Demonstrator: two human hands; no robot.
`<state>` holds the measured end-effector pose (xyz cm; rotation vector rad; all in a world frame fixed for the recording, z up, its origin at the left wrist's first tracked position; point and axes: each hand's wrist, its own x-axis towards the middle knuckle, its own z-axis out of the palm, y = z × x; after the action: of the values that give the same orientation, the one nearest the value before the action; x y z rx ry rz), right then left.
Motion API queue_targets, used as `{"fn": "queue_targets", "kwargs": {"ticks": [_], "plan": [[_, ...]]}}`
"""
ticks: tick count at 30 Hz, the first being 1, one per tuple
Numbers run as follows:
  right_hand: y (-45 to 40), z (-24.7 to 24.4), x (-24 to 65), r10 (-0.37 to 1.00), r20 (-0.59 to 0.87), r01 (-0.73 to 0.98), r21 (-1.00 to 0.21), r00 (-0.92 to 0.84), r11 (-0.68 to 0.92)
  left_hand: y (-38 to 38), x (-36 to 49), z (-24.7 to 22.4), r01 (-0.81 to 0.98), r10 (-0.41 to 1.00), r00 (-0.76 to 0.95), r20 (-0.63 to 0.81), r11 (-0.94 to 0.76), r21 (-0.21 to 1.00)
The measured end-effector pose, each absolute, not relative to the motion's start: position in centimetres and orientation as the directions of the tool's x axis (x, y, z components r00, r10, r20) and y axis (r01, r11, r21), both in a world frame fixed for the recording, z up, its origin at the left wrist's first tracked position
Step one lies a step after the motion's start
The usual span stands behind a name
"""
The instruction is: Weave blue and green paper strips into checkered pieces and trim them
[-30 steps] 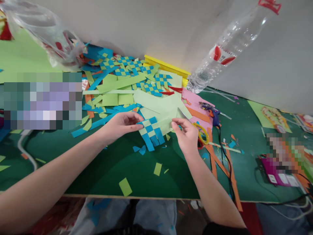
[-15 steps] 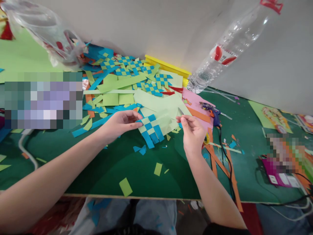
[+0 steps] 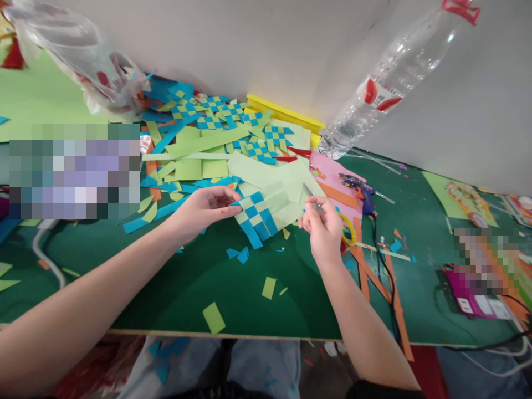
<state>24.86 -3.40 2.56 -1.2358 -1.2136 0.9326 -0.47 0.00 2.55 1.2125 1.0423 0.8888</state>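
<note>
My left hand (image 3: pixel 211 205) pinches the upper left edge of a small woven paper piece (image 3: pixel 256 216), a blue and pale green checkerboard tilted above the table. Pale paper lies close behind its right side, so the piece's far outline is hard to make out. To the right of it my right hand (image 3: pixel 324 224) is closed, thumb against fingertips. What those fingers hold, if anything, is too small to make out. Partly hidden behind this hand are scissors with a yellow handle (image 3: pixel 352 228).
Woven pieces (image 3: pixel 233 113), green strips (image 3: pixel 208 141) and blue strips pile up behind. A plastic bottle (image 3: pixel 374 94) leans at the wall beside a yellow bar (image 3: pixel 285 112). A blue glue gun (image 3: pixel 366 198), its black cable and orange strips (image 3: pixel 380 282) lie right. Paper scraps (image 3: pixel 214 317) dot the front.
My right hand has shifted slightly left and its fingers have curled in more, showing more of the yellow scissors handle. The woven piece has barely moved in my left hand.
</note>
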Motion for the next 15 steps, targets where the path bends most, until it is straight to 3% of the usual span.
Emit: {"fn": "queue_targets", "kwargs": {"ticks": [5, 10, 12, 15], "plan": [[-4.3, 3.1, 24.4, 0.977, 0.203, 0.384, -0.909, 0.067, 0.163, -0.1, -0.4, 2.7, 0.008, 0.941, 0.304, -0.149, 0.154, 0.988], [-4.3, 2.6, 24.2, 0.913, 0.406, 0.702, -0.638, -0.041, 0.315, -0.1, -0.5, 2.6, -0.009, 0.937, 0.314, -0.155, 0.166, 0.986], [-4.0, 2.1, 24.6, 0.886, 0.458, 0.769, -0.54, -0.072, 0.341, 0.0, -0.6, 2.6, -0.019, 0.935, 0.321, -0.151, 0.166, 0.986], [-3.3, 1.5, 25.4, 0.879, 0.474, 0.809, -0.494, -0.057, 0.319, 0.1, -0.8, 2.6, -0.023, 0.943, 0.3, -0.141, 0.155, 0.988]]}}
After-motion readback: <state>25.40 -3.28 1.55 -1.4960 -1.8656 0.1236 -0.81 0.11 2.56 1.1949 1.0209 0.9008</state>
